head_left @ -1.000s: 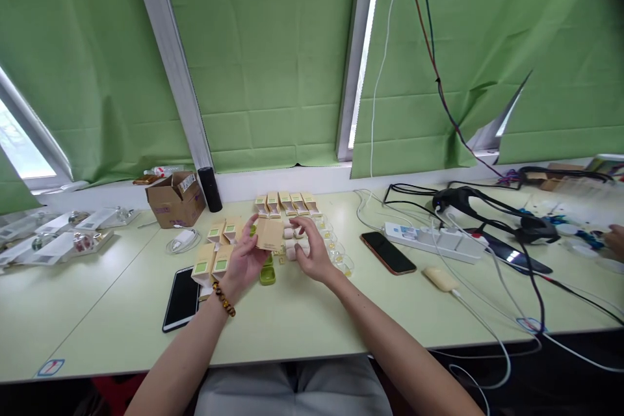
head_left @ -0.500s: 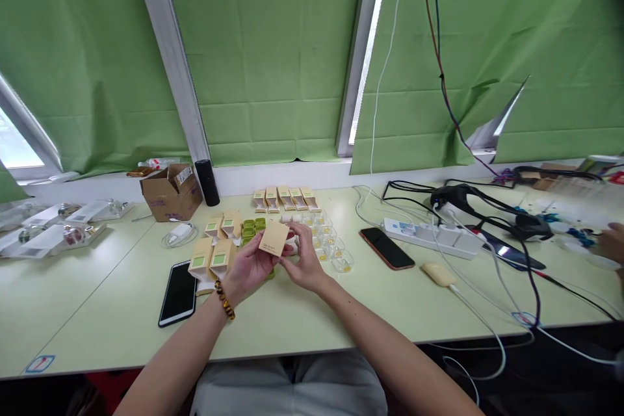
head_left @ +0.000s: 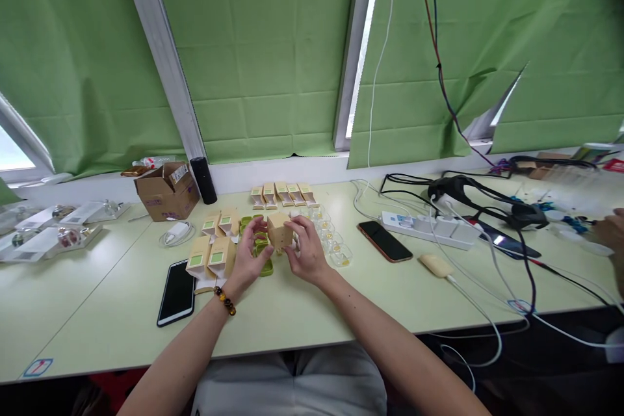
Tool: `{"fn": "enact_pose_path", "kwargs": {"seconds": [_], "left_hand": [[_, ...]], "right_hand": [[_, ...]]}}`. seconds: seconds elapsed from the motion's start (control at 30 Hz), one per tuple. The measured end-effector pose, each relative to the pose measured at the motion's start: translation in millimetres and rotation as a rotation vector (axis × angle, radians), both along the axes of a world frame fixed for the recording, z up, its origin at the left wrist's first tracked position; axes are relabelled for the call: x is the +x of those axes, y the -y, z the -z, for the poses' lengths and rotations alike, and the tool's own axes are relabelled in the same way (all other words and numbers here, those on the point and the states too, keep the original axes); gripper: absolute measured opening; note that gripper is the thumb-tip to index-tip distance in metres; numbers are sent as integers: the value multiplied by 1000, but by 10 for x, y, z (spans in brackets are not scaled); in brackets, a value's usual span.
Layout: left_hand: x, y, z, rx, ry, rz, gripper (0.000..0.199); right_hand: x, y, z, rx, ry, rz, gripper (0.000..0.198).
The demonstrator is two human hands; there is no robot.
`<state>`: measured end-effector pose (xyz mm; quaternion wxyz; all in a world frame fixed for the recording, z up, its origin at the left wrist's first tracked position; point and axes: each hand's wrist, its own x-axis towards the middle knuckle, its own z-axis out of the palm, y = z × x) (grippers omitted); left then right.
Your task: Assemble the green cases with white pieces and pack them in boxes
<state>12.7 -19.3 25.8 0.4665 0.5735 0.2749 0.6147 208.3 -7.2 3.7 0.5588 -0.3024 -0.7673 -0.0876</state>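
A small cream cardboard box (head_left: 279, 233) is held above the table between my two hands. My right hand (head_left: 308, 252) grips its right side, fingers over the upper edge and thumb at the lower edge. At its left side, the curled fingers and thumb of my left hand (head_left: 249, 255) hold the box too. Green small containers (head_left: 266, 268) stand behind and below my left hand, partly hidden by it. Clear plastic cups with yellow bits inside (head_left: 336, 247) stand in rows just right of my right hand. Open cream boxes with green labels (head_left: 220, 257) stand left of my left hand.
More open cream boxes (head_left: 283, 194) line the back. A phone (head_left: 175, 292) lies left, another phone (head_left: 385, 240) right, near a power strip (head_left: 429, 231) and cables. A brown carton (head_left: 168, 195) and black cylinder (head_left: 203, 180) stand back left. Another person's hand (head_left: 611, 234) shows at far right.
The cream box has turned in my hands, from its printed flat face to a cornered view. My left hand has shifted from beneath it to its left side.
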Motion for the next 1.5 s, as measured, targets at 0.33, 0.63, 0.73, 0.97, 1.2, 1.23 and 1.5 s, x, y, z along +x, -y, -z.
{"fn": "enact_pose_path", "kwargs": {"seconds": [0.33, 0.63, 0.73, 0.97, 1.2, 1.23, 1.5], "left_hand": [[-3, -136, 97, -189, 157, 164, 58], [-56, -98, 50, -365, 383, 423, 34], [-52, -105, 30, -379, 405, 420, 30], [-31, -56, 3, -412, 398, 449, 37], [-80, -143, 27, -235, 329, 240, 53], [-88, -159, 24, -196, 293, 181, 60], [-117, -108, 52, 344, -492, -359, 52]], "right_hand": [[-66, 43, -2, 20, 31, -80, 80], [-58, 32, 17, -11, -79, -89, 77], [-73, 28, 30, -3, -74, -105, 74], [-73, 14, 44, -5, -76, -88, 67], [-60, 3, -10, -66, -173, -22, 54], [-59, 5, -24, -80, -202, -25, 51], [-70, 36, -77, -262, -340, -149, 36]]}}
